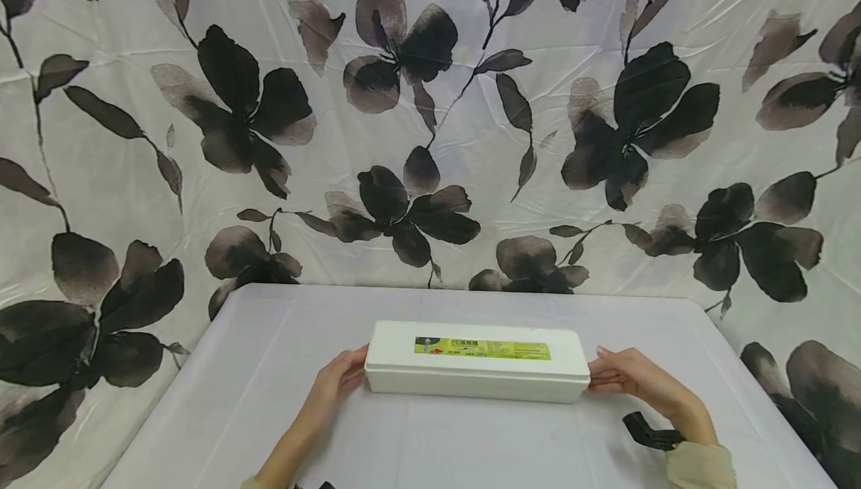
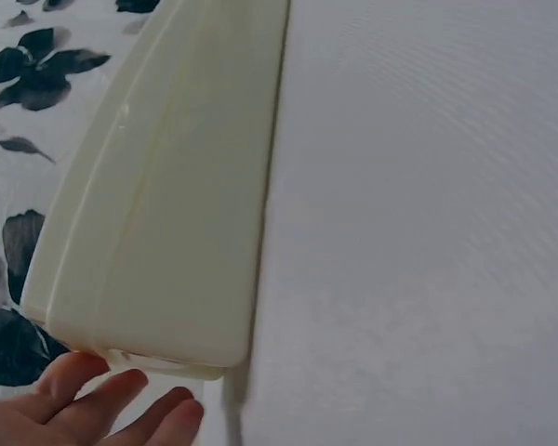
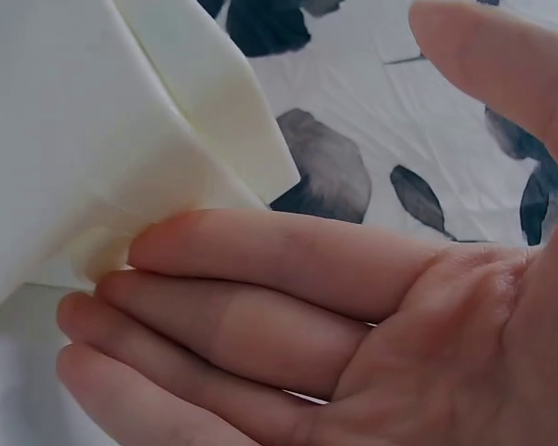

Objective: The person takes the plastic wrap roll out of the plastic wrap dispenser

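Note:
A long white lidded box lies crosswise on the white table, its lid on. On the lid is a yellow-green label whose printing looks like that of a cling film box. My left hand is at the box's left end; in the left wrist view its loosely bent fingers reach that end, the fingertips at the lower edge. At the opposite end is my right hand. Its nearly straight fingers touch the end wall in the right wrist view, with the thumb spread away from the box.
The table has rounded far corners and a white cover. Behind it hangs a white cloth printed with dark flowers. A black wrist device is strapped by the right sleeve.

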`<control>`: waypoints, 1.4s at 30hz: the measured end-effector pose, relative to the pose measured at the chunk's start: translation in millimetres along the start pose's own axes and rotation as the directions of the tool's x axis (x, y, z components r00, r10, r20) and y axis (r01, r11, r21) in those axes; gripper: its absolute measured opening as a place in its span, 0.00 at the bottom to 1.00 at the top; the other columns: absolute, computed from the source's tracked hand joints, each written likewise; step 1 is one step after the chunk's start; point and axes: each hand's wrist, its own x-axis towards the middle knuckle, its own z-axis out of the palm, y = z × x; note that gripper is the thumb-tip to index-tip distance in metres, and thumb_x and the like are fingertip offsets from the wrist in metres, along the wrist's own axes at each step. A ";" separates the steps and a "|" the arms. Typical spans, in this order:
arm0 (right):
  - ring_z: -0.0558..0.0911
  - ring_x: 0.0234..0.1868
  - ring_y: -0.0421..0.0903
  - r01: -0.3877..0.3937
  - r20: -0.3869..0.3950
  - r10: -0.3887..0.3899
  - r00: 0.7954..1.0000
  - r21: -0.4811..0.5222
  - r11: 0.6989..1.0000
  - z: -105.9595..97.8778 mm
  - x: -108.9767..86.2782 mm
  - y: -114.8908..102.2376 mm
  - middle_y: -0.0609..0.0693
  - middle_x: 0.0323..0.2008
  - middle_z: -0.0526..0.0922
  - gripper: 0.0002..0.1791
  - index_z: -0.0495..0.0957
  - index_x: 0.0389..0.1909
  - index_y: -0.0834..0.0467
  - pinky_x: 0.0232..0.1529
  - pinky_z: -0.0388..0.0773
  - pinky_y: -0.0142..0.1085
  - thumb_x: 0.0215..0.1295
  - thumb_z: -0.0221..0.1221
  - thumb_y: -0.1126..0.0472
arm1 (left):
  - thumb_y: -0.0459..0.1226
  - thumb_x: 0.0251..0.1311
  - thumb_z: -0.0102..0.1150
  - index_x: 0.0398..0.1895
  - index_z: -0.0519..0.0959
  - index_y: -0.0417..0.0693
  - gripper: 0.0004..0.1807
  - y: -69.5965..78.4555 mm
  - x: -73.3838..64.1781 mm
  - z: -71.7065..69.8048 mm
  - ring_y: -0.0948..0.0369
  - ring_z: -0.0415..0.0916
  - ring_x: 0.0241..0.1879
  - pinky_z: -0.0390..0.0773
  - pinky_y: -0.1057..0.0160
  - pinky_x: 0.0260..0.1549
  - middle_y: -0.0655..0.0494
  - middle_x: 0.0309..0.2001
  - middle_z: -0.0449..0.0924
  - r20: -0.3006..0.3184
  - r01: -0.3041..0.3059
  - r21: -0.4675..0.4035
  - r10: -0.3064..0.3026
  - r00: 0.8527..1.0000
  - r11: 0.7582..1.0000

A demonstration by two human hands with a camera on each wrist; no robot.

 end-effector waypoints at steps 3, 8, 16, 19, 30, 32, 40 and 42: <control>0.85 0.47 0.45 0.012 0.029 -0.011 0.999 -0.031 0.999 3.5 0.9 -1.5 0.62 0.48 0.84 0.30 0.75 0.52 0.80 0.49 0.80 0.38 0.82 0.39 0.54 | 0.47 0.80 0.30 0.54 0.77 0.30 0.30 -2.7 -2.7 -3.9 0.44 0.65 0.67 0.67 0.53 0.62 0.41 0.67 0.70 -0.057 -0.032 0.014 0.033 0.998 0.999; 0.86 0.46 0.47 -0.019 0.011 0.020 1.000 -0.088 0.996 9.8 2.0 -6.6 0.64 0.47 0.84 0.28 0.77 0.49 0.79 0.47 0.81 0.40 0.80 0.43 0.55 | 0.44 0.80 0.32 0.47 0.81 0.31 0.29 -8.0 -3.3 -8.1 0.50 0.68 0.66 0.64 0.71 0.61 0.41 0.62 0.75 -0.123 -0.100 0.035 0.104 0.987 0.994; 0.86 0.46 0.54 -0.057 -0.009 0.056 0.998 -0.169 0.984 17.1 4.4 -15.1 0.66 0.47 0.84 0.26 0.78 0.48 0.79 0.46 0.82 0.43 0.76 0.48 0.56 | 0.40 0.80 0.34 0.43 0.84 0.32 0.27 -18.0 -3.9 -8.2 0.63 0.75 0.59 0.59 0.78 0.61 0.45 0.54 0.81 -0.214 -0.127 0.026 0.129 0.968 0.992; 0.86 0.46 0.55 -0.068 -0.019 0.065 0.998 -0.207 0.976 20.2 3.1 -19.0 0.66 0.47 0.84 0.26 0.80 0.47 0.78 0.46 0.82 0.45 0.75 0.49 0.55 | 0.39 0.79 0.34 0.43 0.84 0.31 0.26 -19.2 -4.1 -6.9 0.64 0.76 0.58 0.58 0.79 0.61 0.44 0.54 0.82 -0.235 -0.108 0.009 0.107 0.966 0.994; 0.85 0.44 0.52 -0.129 -0.045 0.121 0.992 -0.282 0.951 30.3 -1.7 -29.6 0.61 0.46 0.85 0.25 0.83 0.45 0.73 0.45 0.82 0.46 0.73 0.54 0.51 | 0.34 0.77 0.33 0.37 0.84 0.30 0.26 -14.2 -10.8 -7.1 0.64 0.80 0.54 0.60 0.79 0.60 0.43 0.50 0.83 -0.289 -0.073 0.001 0.070 0.955 0.997; 0.85 0.43 0.52 -0.124 -0.040 0.117 0.992 -0.293 0.948 31.6 -1.7 -30.6 0.61 0.45 0.85 0.25 0.84 0.43 0.72 0.44 0.82 0.46 0.73 0.55 0.51 | 0.35 0.77 0.33 0.37 0.84 0.30 0.26 -13.2 -12.9 -7.7 0.66 0.80 0.53 0.60 0.79 0.59 0.43 0.50 0.83 -0.292 -0.062 -0.002 0.059 0.955 0.998; 0.79 0.36 0.46 -0.099 -0.027 0.095 0.995 -0.348 0.932 35.5 0.7 -31.6 0.49 0.30 0.79 0.27 0.70 0.17 0.65 0.42 0.83 0.45 0.74 0.54 0.51 | 0.36 0.78 0.33 0.37 0.85 0.31 0.27 -8.2 -23.0 -8.1 0.67 0.79 0.53 0.65 0.78 0.56 0.41 0.50 0.83 -0.287 -0.042 -0.008 0.038 0.957 0.999; 0.79 0.35 0.46 -0.096 -0.025 0.093 0.995 -0.349 0.932 35.8 0.5 -31.6 0.49 0.27 0.77 0.28 0.70 0.17 0.69 0.42 0.83 0.45 0.73 0.54 0.52 | 0.37 0.78 0.33 0.38 0.85 0.31 0.27 -7.2 -24.6 -8.0 0.67 0.79 0.53 0.66 0.78 0.55 0.41 0.51 0.82 -0.285 -0.041 -0.008 0.037 0.958 0.999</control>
